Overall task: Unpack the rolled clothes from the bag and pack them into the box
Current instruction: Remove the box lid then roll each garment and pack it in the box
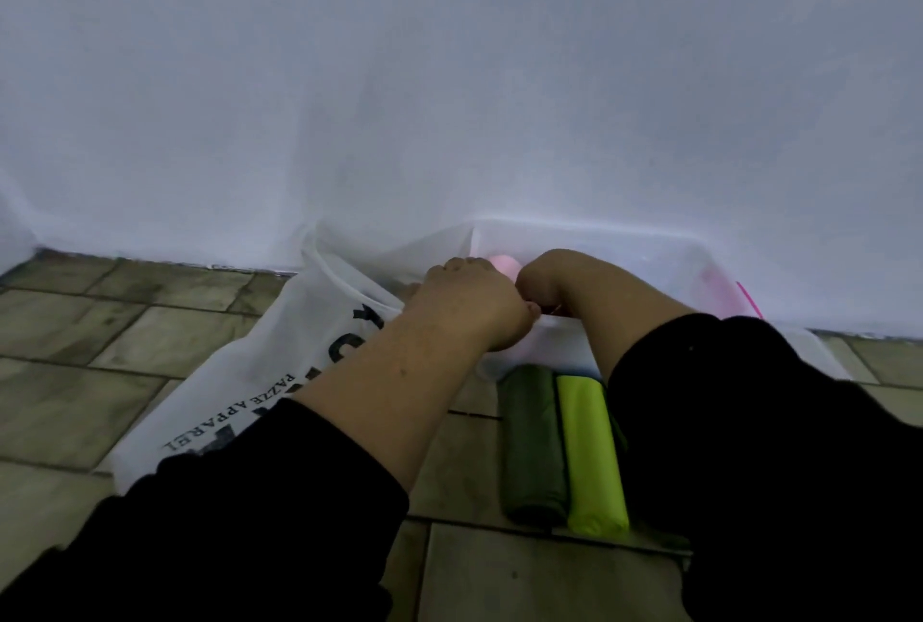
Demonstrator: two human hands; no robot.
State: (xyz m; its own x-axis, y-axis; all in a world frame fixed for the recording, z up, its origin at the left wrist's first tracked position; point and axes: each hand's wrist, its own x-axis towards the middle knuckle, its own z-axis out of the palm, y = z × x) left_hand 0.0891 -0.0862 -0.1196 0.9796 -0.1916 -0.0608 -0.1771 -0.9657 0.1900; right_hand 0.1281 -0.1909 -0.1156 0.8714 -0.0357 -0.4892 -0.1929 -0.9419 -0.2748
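Lime roll (592, 456) touching dark-green roll (532, 441) | tight cylinders | on tiles (75, 401)

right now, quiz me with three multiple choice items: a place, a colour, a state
1. Where is the lime roll? A on a chair; B on the floor beside the dark green roll; C on a shelf.
2. The roll between the left hand and right hand is: A pink; B blue; C black.
3. The box is: A lidded; B open on top; C upside down.
Key: 1 B, it lies on the tiles; 2 A, the pink roll shows between them; 3 B, the right hand dips inside its rim.
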